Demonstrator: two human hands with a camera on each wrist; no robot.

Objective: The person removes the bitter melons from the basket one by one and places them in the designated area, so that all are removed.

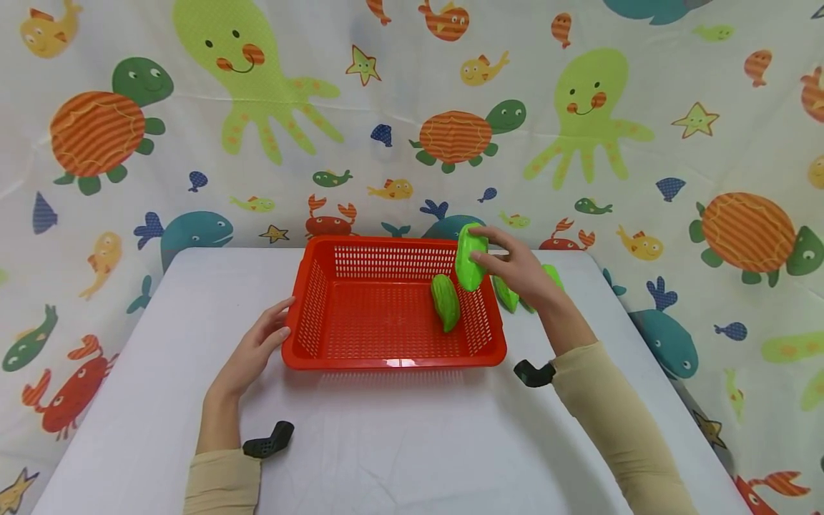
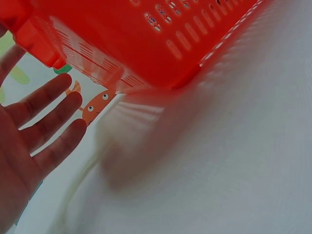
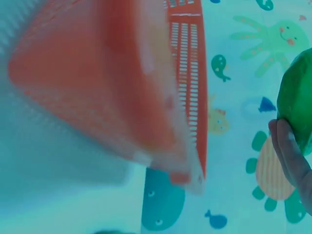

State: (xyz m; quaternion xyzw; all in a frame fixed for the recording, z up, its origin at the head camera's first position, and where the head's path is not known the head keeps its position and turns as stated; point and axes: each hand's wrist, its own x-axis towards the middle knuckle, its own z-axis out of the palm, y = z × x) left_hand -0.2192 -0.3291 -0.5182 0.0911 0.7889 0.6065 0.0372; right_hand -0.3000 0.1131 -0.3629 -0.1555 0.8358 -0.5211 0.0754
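My right hand (image 1: 521, 275) holds a green toy vegetable (image 1: 470, 257) over the right rim of a red plastic basket (image 1: 322, 300), fingers (image 3: 287, 146) clamped around it. A second green vegetable (image 1: 445, 302) lies inside the basket against its right wall. More green pieces (image 1: 505, 293) sit on the white table (image 1: 418, 443) just beside the basket, partly hidden behind my hand. My left hand (image 1: 254, 350) rests at the basket's left wall, fingers (image 2: 48, 122) straight and slightly apart, holding nothing. A sea-creature cloth (image 1: 412, 107) hangs behind
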